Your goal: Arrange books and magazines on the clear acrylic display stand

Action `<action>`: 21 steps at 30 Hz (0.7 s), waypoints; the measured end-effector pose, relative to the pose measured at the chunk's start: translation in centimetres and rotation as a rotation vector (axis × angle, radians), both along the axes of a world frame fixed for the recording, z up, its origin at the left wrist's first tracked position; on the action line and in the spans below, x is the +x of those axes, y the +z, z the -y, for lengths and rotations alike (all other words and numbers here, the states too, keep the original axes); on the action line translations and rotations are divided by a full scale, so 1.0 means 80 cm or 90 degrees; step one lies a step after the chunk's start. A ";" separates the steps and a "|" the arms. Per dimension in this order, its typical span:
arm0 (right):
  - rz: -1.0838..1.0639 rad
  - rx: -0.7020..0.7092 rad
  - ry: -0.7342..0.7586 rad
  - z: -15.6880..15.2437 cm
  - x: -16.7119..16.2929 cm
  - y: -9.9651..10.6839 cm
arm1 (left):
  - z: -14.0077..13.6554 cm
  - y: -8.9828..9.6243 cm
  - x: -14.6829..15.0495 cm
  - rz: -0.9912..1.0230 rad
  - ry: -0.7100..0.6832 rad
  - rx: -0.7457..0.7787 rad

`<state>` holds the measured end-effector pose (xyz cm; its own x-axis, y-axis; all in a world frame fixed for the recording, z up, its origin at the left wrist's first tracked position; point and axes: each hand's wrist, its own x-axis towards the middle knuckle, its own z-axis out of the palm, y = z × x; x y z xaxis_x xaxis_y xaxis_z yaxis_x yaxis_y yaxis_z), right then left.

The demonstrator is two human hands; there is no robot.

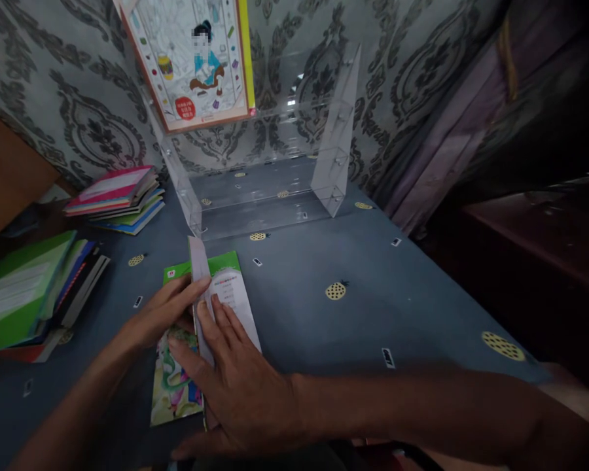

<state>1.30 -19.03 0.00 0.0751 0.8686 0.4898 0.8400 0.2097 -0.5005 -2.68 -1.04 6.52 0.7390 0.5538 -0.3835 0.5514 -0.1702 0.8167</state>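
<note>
A thin picture booklet with a green top edge lies on the table in front of me. Its left side carries a colourful picture, and its right side is white with small print. A narrow pale strip of paper rises along its middle; whether it is a folded page or a flap I cannot tell. My left hand grips this strip from the left, its index finger across it and its thumb hidden. Flat over the booklet's middle and right side lies my right hand, fingers stretched out and thumb spread to the left.
A clear acrylic rack stands at the back, with a picture book upright in its top tier. Two stacks of books, a pink-topped stack and a green-topped stack, lie at left. A pineapple-patterned cloth covers the table.
</note>
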 end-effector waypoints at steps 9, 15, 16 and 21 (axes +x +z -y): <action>-0.215 0.013 0.115 0.015 0.031 0.000 | -0.008 -0.009 0.016 -0.008 0.001 -0.087; -0.582 0.026 -0.072 0.009 0.066 0.003 | -0.005 -0.010 0.016 0.008 -0.037 -0.118; -0.606 0.006 -0.095 0.006 0.069 0.002 | -0.003 -0.010 0.016 0.013 -0.041 -0.119; -0.642 -0.013 -0.087 -0.001 0.076 -0.002 | -0.001 -0.016 0.018 0.033 -0.028 -0.116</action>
<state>7.38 -18.99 -0.20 0.5446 0.8288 0.1284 0.0405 0.1269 -0.9911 -1.22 -0.92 5.26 0.7827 0.4450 -0.4351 0.5026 -0.0397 0.8636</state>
